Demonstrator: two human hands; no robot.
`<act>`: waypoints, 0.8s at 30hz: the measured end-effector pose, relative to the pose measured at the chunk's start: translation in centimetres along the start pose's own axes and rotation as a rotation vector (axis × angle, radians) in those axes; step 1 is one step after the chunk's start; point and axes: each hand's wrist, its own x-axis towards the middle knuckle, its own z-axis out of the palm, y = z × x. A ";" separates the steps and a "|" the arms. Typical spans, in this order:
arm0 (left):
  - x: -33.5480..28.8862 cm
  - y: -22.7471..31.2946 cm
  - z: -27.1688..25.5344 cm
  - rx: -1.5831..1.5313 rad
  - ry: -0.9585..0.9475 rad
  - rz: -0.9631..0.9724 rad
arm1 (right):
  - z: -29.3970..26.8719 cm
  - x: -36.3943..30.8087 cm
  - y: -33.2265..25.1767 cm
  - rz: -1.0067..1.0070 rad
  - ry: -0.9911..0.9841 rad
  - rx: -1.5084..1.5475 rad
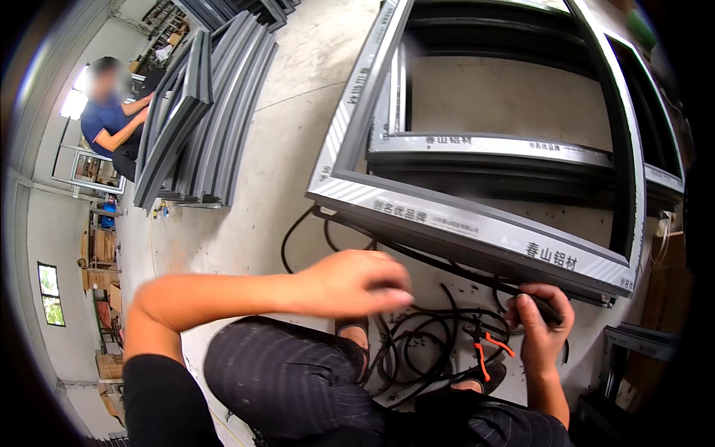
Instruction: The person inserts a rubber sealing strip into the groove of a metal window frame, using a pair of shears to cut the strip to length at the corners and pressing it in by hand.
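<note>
In front of me lies a dark grey metal frame point(447, 216), its faces covered with printed white protective film. A black rubber strip point(477, 277) runs along the frame's near edge. My right hand point(542, 324) is closed on this strip near the frame's right corner, thumb and fingers pinching it. My left hand point(357, 283) is just short of the near edge, left of the right hand. Its fingers are bent and smeared by motion, so whether they hold anything does not show. Loose coils of black strip point(421, 346) lie on the floor between my feet.
Orange-handled pliers point(488, 350) rest by the coils. More framing lies beneath and beside the frame, with a dark framed piece point(633, 343) at the right. A stack of grey frames point(216, 112) stands far left, where another person point(112, 119) handles one. Cardboard boxes point(100, 253) line the wall.
</note>
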 end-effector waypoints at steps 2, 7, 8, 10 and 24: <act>-2.6 -4.1 -0.5 -0.440 0.111 -0.559 | -0.1 0.6 -0.3 -0.045 0.074 -0.090; -3.4 -8.9 0.4 -1.122 0.521 -0.512 | -1.1 1.1 -0.2 -0.517 0.128 -0.707; -3.0 -9.2 0.8 -1.190 0.562 -0.476 | -1.2 1.1 -0.4 -0.567 0.111 -0.796; -2.1 -10.5 1.5 -1.310 0.653 -0.421 | -1.2 1.4 -0.6 -0.669 0.076 -0.971; -0.4 -10.2 2.8 -1.384 0.583 -0.405 | -1.4 1.7 0.8 -0.921 0.136 -1.452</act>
